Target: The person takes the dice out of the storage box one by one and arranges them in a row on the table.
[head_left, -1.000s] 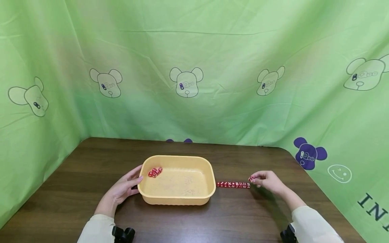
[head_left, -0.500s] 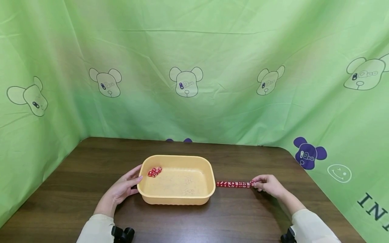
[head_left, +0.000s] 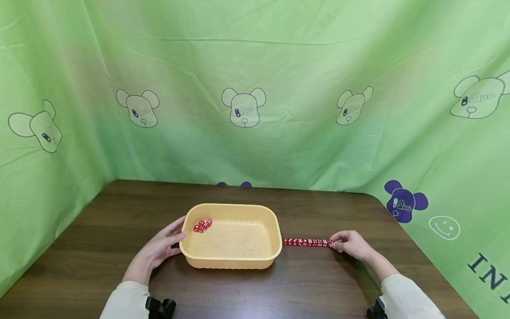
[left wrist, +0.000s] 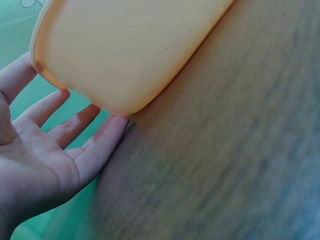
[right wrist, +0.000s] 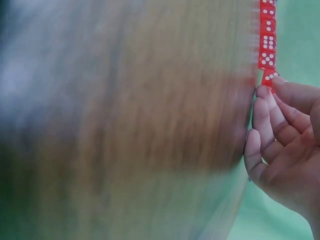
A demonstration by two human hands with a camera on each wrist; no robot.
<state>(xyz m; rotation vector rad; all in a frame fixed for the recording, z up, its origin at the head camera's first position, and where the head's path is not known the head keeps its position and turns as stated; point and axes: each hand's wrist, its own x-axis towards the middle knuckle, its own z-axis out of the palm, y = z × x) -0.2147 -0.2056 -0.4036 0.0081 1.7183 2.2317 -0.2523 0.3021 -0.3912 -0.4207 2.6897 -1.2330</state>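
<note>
My right hand [head_left: 352,244] pinches a red die [right wrist: 269,77] with white pips between thumb and fingertips, right at the near end of a straight row of red dice [head_left: 307,242] on the table. In the right wrist view this die sits slightly tilted against the row's last one. At the other end, the row meets the right side of a yellow plastic basin [head_left: 231,258]. My left hand [head_left: 159,248] rests against the basin's left end, fingers spread along the outer wall [left wrist: 130,60] and thumb at the rim. A few loose red dice [head_left: 202,226] lie inside the basin, at its left.
The brown wooden table [head_left: 223,292] extends around the basin. Behind it and along both sides hangs a green cloth [head_left: 295,146] printed with bear heads.
My right hand has brought the die down and slightly right, from above the row's right end to a place in line with it. My left hand and the basin stay put.
</note>
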